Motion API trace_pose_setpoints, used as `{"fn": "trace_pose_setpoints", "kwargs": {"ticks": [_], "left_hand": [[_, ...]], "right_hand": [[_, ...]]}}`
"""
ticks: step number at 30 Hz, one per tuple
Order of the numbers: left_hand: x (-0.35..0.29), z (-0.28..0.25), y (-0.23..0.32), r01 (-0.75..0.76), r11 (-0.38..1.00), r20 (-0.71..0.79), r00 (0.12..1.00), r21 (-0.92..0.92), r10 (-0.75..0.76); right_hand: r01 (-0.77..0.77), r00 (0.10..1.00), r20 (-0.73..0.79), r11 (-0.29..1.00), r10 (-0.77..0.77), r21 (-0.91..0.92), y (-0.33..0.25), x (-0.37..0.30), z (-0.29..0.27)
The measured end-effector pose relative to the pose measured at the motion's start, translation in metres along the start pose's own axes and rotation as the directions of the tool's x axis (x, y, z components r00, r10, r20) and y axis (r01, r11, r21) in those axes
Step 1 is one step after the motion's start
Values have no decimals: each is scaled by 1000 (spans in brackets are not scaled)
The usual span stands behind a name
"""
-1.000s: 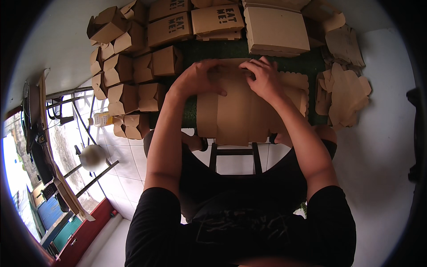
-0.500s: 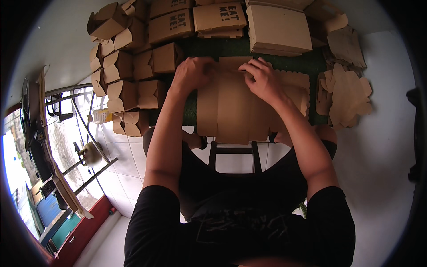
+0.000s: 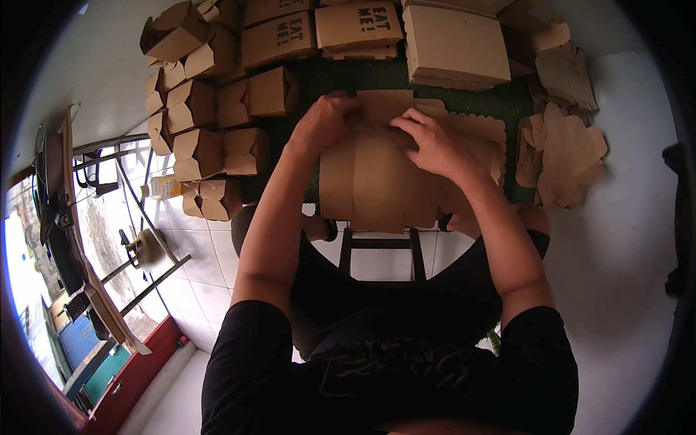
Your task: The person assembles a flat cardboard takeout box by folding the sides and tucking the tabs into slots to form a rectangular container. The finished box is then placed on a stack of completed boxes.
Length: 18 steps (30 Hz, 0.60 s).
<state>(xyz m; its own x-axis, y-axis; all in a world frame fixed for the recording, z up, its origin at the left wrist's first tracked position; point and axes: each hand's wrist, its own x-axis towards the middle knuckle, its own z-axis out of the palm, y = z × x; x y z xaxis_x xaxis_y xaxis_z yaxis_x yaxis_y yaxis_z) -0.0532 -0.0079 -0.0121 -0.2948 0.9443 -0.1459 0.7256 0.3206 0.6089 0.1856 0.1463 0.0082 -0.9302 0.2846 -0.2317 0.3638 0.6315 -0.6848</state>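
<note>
A flat brown cardboard box blank [image 3: 388,188] lies creased before me, its lower edge above my lap. Over its upper left part is my left hand [image 3: 324,122]; the fingers bend toward the raised flap [image 3: 384,107], their tips dark and blurred, so their grip is hidden. My right hand [image 3: 433,145] rests on the upper right part of the blank, thumb apart from the loosely bent fingers. Nothing shows between them. Under the right side lies another blank with a scalloped edge [image 3: 495,134].
Folded brown boxes [image 3: 199,156] stand in rows at the left, and printed boxes [image 3: 359,27] along the back. A stack of larger flat-topped boxes [image 3: 457,43] is at back right. Loose scalloped blanks [image 3: 573,156] lie at the right edge. Green matting [image 3: 348,78] covers the table.
The blank's lower edge has shifted slightly up. My right hand has moved a little down and its fingers have spread. The left hand has shifted slightly right.
</note>
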Motion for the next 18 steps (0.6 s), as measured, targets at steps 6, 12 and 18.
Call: {"fn": "trace_pose_setpoints", "kwargs": {"ticks": [6, 12, 18], "left_hand": [[1, -4, 0, 97, 994, 37, 995, -56, -95], [-1, -1, 1, 24, 988, 100, 995, -149, -9], [-1, 4, 4, 20, 999, 116, 993, -37, -16]], "right_hand": [[47, 995, 85, 997, -52, 53, 15, -3, -6], [-26, 993, 115, 999, 22, 41, 10, -10, -6], [38, 998, 52, 999, -37, -15, 28, 1, 10]]}}
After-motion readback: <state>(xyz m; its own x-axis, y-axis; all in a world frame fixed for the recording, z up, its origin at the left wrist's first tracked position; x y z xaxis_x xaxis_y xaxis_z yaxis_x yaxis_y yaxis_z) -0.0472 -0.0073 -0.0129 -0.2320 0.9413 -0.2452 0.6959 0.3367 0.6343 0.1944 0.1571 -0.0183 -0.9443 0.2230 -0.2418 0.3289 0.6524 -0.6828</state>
